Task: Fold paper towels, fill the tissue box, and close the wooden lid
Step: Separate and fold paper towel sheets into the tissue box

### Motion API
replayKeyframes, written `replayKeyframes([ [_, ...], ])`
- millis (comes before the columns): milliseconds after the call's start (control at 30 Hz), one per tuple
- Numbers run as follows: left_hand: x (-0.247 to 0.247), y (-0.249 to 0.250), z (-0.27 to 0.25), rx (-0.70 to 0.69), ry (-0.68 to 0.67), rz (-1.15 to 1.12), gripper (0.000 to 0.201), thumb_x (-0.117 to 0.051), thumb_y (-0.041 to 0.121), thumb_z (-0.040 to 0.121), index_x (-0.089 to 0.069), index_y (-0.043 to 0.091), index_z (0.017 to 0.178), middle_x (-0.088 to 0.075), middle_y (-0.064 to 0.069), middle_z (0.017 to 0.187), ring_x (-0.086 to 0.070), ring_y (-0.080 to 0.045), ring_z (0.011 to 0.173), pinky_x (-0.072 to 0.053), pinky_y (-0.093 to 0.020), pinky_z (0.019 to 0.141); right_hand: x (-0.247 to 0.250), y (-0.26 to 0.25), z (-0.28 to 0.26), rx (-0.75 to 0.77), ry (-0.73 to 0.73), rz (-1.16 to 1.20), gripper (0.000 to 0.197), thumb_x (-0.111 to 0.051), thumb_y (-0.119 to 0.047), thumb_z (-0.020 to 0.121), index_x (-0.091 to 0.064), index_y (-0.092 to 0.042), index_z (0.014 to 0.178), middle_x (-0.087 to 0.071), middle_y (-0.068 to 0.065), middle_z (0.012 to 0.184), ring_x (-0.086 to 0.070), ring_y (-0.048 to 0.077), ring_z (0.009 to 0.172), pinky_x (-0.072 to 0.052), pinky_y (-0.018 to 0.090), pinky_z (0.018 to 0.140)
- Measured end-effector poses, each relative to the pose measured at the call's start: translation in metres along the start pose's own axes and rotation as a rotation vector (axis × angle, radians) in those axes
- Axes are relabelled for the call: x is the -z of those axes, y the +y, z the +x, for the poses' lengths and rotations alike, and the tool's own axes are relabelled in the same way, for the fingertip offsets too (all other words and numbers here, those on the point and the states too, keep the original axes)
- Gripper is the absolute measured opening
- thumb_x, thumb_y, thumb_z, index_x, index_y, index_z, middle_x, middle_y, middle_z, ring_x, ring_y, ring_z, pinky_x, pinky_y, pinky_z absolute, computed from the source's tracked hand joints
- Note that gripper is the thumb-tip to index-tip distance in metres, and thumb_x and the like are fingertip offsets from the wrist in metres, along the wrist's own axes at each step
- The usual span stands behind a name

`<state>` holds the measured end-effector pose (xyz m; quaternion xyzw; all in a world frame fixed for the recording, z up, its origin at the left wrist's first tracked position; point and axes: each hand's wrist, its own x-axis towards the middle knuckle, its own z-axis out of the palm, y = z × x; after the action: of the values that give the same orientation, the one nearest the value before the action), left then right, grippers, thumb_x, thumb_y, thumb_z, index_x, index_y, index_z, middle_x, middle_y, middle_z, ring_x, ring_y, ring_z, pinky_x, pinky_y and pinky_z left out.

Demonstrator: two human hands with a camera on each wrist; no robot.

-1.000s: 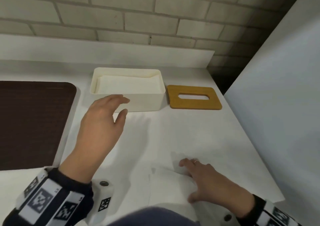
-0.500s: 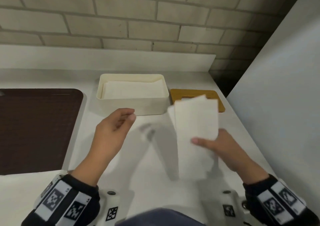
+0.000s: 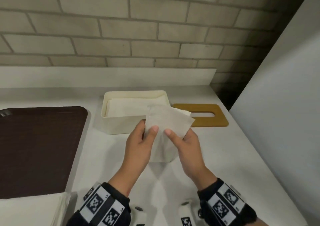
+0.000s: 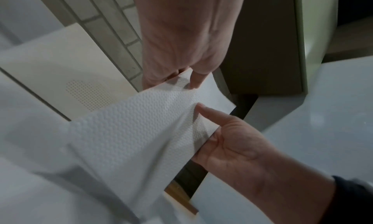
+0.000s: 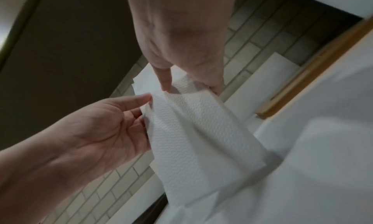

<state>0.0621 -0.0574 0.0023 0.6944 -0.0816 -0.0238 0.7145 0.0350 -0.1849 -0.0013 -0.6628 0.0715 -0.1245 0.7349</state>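
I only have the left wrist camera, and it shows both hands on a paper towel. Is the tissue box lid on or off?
Observer: Off. The wooden lid lies flat on the counter, to the right of the tissue box and partly behind the paper towel.
Operator: Is there anything in the box yet?
Observer: Yes, white folded towels already lie inside it, below the rim.
Operator: Are there more sheets to fold?
Observer: A stack of white sheets sits at the near left, at the near edge of the brown mat.
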Motion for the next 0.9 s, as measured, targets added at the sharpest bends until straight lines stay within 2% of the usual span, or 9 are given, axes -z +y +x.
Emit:
replayKeyframes([
  [133,0.003,0.001,0.007,-0.003,-0.014,-0.087,0.039,-0.059,0.034,0.083,-0.054,0.025,0.12,-0.068,0.008,0.113,-0.064,-0.009,0.106,-0.052,-0.031,0.09,-0.008,-0.003,0.008,0.008,-0.061,0.088,0.041,-0.071,-0.024,0.082,-0.054,-0.013,0.119,-0.069,0.006,0.111,-0.066,0.022,0.104,-0.055,0.03,0.084],
  [267,-0.005,-0.01,0.004,0.037,-0.011,-0.02,0.031,-0.056,0.025,0.094,-0.053,0.029,0.125,-0.067,0.01,0.116,-0.063,-0.009,0.11,-0.052,-0.034,0.094,-0.015,0.012,0.009,-0.039,-0.083,0.079,0.05,-0.064,-0.039,0.081,-0.051,-0.025,0.127,-0.065,0.005,0.12,-0.062,0.022,0.113,-0.049,0.042,0.096],
  [400,-0.002,-0.009,0.012,0.019,0.09,-0.052,0.024,-0.052,0.023,0.096,-0.061,0.024,0.118,-0.071,0.007,0.111,-0.065,-0.011,0.106,-0.053,-0.036,0.094,-0.007,0.014,0.019,-0.052,-0.139,-0.003,0.047,-0.07,-0.026,0.081,-0.052,-0.021,0.124,-0.067,0.002,0.117,-0.064,0.017,0.108,-0.052,0.037,0.093],
  [467,0.006,-0.001,0.02,0.048,0.159,-0.183,0.022,-0.051,0.021,0.096,-0.063,0.02,0.114,-0.073,0.003,0.107,-0.068,-0.015,0.101,-0.056,-0.031,0.083,0.002,0.014,0.026,-0.123,-0.223,-0.246,0.045,-0.076,-0.017,0.077,-0.053,-0.027,0.115,-0.068,-0.003,0.111,-0.066,0.011,0.101,-0.054,0.036,0.09],
  [533,0.018,0.007,0.031,0.061,0.218,-0.254,0.02,-0.051,0.02,0.096,-0.064,0.018,0.111,-0.073,0.001,0.105,-0.069,-0.015,0.098,-0.055,-0.024,0.072,0.012,0.009,0.035,-0.205,-0.273,-0.402,0.04,-0.074,-0.006,0.077,-0.057,-0.023,0.108,-0.07,-0.003,0.104,-0.069,0.01,0.092,-0.056,0.034,0.086],
  [667,0.047,0.02,0.057,0.002,0.32,-0.176,0.023,-0.06,0.014,0.091,-0.064,0.017,0.114,-0.071,-0.001,0.109,-0.067,-0.019,0.101,-0.053,-0.036,0.084,0.021,-0.019,0.066,-0.162,-0.092,-0.283,0.039,-0.071,-0.002,0.079,-0.055,-0.015,0.111,-0.071,0.003,0.097,-0.068,0.017,0.083,-0.056,0.028,0.068],
  [767,0.064,0.027,0.076,-0.026,0.396,0.018,0.019,-0.066,0.011,0.087,-0.06,0.021,0.101,-0.07,0.001,0.097,-0.067,-0.023,0.091,-0.053,-0.038,0.078,0.013,-0.038,0.097,-0.072,0.022,-0.176,0.037,-0.065,-0.001,0.084,-0.049,-0.016,0.115,-0.07,0.011,0.096,-0.066,0.02,0.081,-0.052,0.033,0.069],
  [833,0.073,0.03,0.088,-0.027,0.404,0.161,0.026,-0.067,0.011,0.085,-0.055,0.023,0.105,-0.067,0.004,0.09,-0.067,-0.023,0.086,-0.054,-0.041,0.079,0.004,-0.041,0.12,-0.011,0.049,-0.274,0.037,-0.064,-0.006,0.086,-0.047,-0.021,0.115,-0.069,0.014,0.096,-0.067,0.024,0.083,-0.055,0.036,0.073],
  [900,0.081,0.026,0.1,-0.004,0.387,0.32,0.033,-0.066,0.009,0.085,-0.052,0.022,0.112,-0.067,-0.002,0.093,-0.065,-0.021,0.079,-0.054,-0.035,0.071,-0.006,-0.035,0.141,0.028,0.043,-0.447,0.039,-0.064,-0.009,0.086,-0.046,-0.023,0.117,-0.068,0.017,0.094,-0.065,0.029,0.083,-0.054,0.031,0.067],
])
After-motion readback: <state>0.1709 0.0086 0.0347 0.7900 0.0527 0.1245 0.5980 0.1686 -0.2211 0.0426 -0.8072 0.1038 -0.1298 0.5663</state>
